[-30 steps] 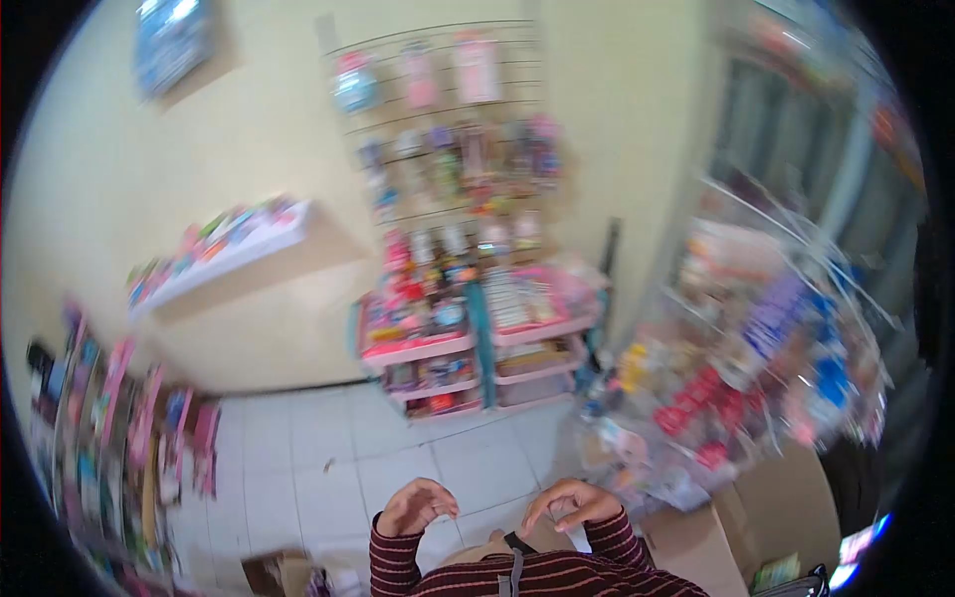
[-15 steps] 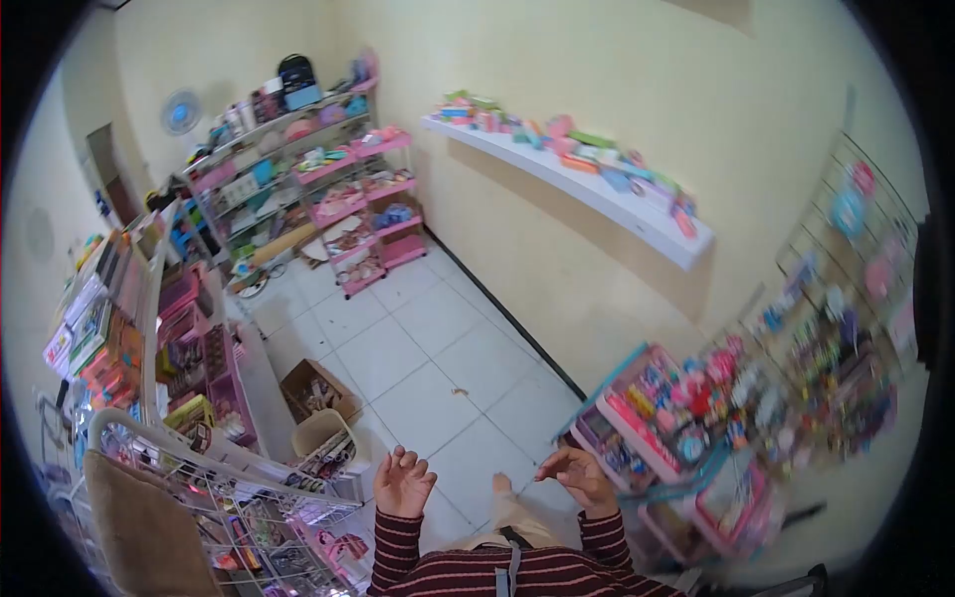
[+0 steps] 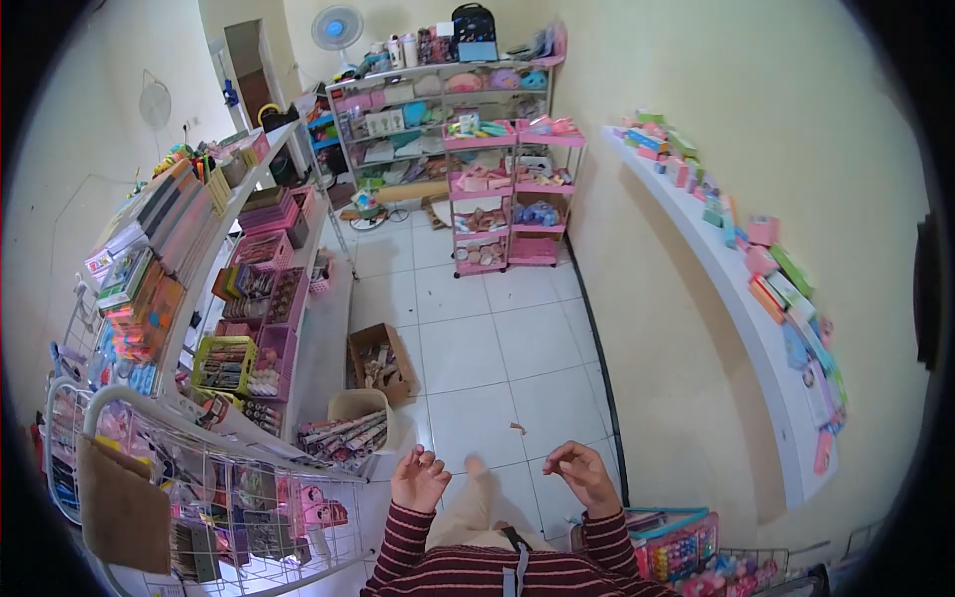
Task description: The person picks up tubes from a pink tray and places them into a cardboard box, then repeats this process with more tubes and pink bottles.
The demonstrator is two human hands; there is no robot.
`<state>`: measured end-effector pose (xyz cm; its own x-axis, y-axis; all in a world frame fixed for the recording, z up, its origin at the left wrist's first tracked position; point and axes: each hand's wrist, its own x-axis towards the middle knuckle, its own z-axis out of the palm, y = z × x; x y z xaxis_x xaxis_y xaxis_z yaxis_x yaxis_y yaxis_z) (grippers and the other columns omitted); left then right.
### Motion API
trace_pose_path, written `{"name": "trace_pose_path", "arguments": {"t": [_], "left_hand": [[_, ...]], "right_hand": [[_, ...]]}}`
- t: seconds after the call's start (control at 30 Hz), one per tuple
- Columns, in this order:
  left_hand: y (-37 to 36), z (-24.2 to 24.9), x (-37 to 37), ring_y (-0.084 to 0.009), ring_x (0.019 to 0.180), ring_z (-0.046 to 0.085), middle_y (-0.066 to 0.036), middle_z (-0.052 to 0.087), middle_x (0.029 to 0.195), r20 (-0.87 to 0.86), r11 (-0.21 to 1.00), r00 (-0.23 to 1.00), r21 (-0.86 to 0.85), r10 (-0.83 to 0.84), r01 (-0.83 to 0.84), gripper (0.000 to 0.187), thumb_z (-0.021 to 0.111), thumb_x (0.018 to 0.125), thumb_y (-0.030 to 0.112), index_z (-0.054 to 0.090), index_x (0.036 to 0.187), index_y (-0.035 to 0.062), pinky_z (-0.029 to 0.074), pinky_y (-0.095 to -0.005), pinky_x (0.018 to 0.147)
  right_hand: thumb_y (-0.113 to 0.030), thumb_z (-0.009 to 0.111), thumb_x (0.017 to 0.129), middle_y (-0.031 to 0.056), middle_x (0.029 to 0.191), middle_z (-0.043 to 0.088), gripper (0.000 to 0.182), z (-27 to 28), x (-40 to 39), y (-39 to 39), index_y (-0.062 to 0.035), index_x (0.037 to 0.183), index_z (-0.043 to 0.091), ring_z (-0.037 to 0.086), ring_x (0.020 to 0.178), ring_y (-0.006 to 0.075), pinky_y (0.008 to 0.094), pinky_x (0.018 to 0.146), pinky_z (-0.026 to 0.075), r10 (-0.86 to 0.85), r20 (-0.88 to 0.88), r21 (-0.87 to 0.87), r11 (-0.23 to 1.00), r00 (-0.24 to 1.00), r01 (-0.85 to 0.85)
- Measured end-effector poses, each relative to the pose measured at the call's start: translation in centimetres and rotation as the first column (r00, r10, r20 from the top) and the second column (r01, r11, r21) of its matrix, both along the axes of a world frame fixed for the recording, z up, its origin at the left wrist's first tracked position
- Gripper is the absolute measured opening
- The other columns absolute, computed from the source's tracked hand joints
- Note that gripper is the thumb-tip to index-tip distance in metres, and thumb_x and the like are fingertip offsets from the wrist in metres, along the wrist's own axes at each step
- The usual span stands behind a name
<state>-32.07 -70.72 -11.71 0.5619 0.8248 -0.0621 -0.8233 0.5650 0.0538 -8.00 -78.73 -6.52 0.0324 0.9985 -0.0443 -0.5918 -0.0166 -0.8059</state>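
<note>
My left hand (image 3: 420, 481) is raised in front of my striped top, palm up with loosely bent fingers apart and nothing in them. My right hand (image 3: 584, 477) hovers level with it, also bare, its fingers curved and apart from the thumb. Neither touches anything. Closest to the left hand is a cream bin (image 3: 390, 408) holding several long wrapped rolls (image 3: 343, 438). Below and beside the right hand stands a rack of packaged small goods (image 3: 681, 547), partly hidden by my sleeve.
A cardboard box (image 3: 398, 383) sits on the tiled floor (image 3: 463, 353). Stocked shelves (image 3: 338, 328) and a white wire basket (image 3: 249, 507) line the left. Pink trolleys (image 3: 480, 199) stand at the back. A white wall shelf (image 3: 731, 269) with small boxes runs along the right.
My view has turned left, so the shelves and trolleys shift right in the picture and the hanging wire grid leaves it. Both hands stay raised with nothing in them.
</note>
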Motion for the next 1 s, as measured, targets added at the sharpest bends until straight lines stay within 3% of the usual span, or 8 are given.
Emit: {"name": "trace_pose_path", "arguments": {"t": [0.03,0.13,0.27,0.43,0.67,0.73,0.83,1.0], "left_hand": [[0.8,-0.6,0.2,-0.0138,0.062,0.043,-0.001,0.05,0.069,-0.045,0.995,0.998,-0.092,0.037,-0.041,0.017,0.039,0.081,0.021,0.051,0.084,0.0087,0.034,-0.0273,0.06],[4.6,-2.9,1.6,-0.0138,0.061,0.043,-0.001,0.05,0.07,-0.083,0.99,0.996,-0.131,0.033,-0.044,0.017,0.039,0.08,0.02,0.051,0.084,0.0092,0.034,-0.0276,0.059],[12.9,-3.7,5.6,-0.0136,0.061,0.044,-0.001,0.05,0.069,-0.064,0.978,0.996,-0.204,-0.06,0.046,0.016,0.039,0.081,0.02,0.051,0.083,0.0093,0.034,-0.0276,0.058],[24.9,0.6,10.5,-0.0124,0.062,0.043,0.0,0.048,0.068,-0.044,0.997,0.996,-0.023,-0.072,0.071,0.02,0.035,0.083,0.021,0.05,0.084,0.0079,0.034,-0.0275,0.06],[37.0,1.7,14.9,-0.013,0.061,0.042,0.0,0.048,0.068,-0.104,0.997,0.992,-0.012,-0.075,0.075,0.018,0.037,0.082,0.021,0.05,0.084,0.0081,0.035,-0.0279,0.059],[39.4,0.3,15.9,-0.0134,0.061,0.042,0.0,0.048,0.068,-0.127,0.996,0.988,-0.035,-0.086,0.082,0.018,0.038,0.082,0.021,0.05,0.084,0.0078,0.035,-0.0281,0.059],[42.7,-2.2,17.9,-0.0153,0.062,0.043,-0.001,0.048,0.068,-0.083,0.974,0.984,-0.177,-0.157,0.141,0.016,0.04,0.08,0.02,0.05,0.082,0.0084,0.035,-0.0284,0.059],[51.2,-2.0,22.4,-0.0157,0.063,0.045,-0.002,0.053,0.073,-0.07,0.953,0.986,-0.274,-0.152,0.127,0.019,0.039,0.081,0.021,0.052,0.082,0.0082,0.034,-0.027,0.059]], "right_hand": [[-0.005,0.053,0.072,0.0099,0.078,0.054,0.012,-0.5,0.1,1.8,0.0018,0.081,0.051,0.052,0.076,0.0171,0.0292,0.072,0.041,0.009,-0.009,-0.01,1.0,1.0,-0.01],[-0.004,0.052,0.073,0.0089,0.076,0.053,0.01,-1.1,0.3,8.0,0.0015,0.081,0.051,0.052,0.075,0.0162,0.0285,0.071,0.041,0.012,0.016,0.007,1.0,1.0,-0.012],[-0.005,0.051,0.074,0.0081,0.075,0.053,0.008,0.0,1.3,17.2,0.0009,0.079,0.051,0.051,0.074,0.0147,0.0268,0.07,0.04,0.073,-0.009,0.029,0.997,0.997,-0.073],[-0.005,0.05,0.075,0.0076,0.075,0.053,0.008,1.4,5.2,27.6,0.0008,0.08,0.051,0.051,0.073,0.0148,0.0264,0.07,0.04,0.08,-0.004,0.092,0.993,0.997,-0.079],[-0.006,0.049,0.076,0.0073,0.076,0.054,0.008,-1.5,11.1,36.7,-0.0005,0.081,0.051,0.051,0.072,0.0146,0.0263,0.069,0.04,-0.086,-0.112,0.05,0.995,0.99,0.092],[-0.006,0.049,0.076,0.0067,0.076,0.053,0.007,-3.5,12.3,39.5,-0.0012,0.081,0.051,0.051,0.073,0.0147,0.0266,0.07,0.04,-0.16,-0.192,-0.083,0.986,0.968,0.147],[-0.005,0.049,0.076,0.0057,0.075,0.052,0.006,-5.0,14.6,44.5,-0.0019,0.081,0.051,0.05,0.073,0.0147,0.0267,0.07,0.04,-0.107,-0.156,-0.148,0.985,0.982,0.084],[-0.006,0.049,0.076,0.0055,0.075,0.052,0.007,-3.3,20.3,55.1,-0.0015,0.081,0.05,0.049,0.073,0.0135,0.0253,0.069,0.039,-0.064,-0.06,-0.092,0.994,0.996,0.058]]}}
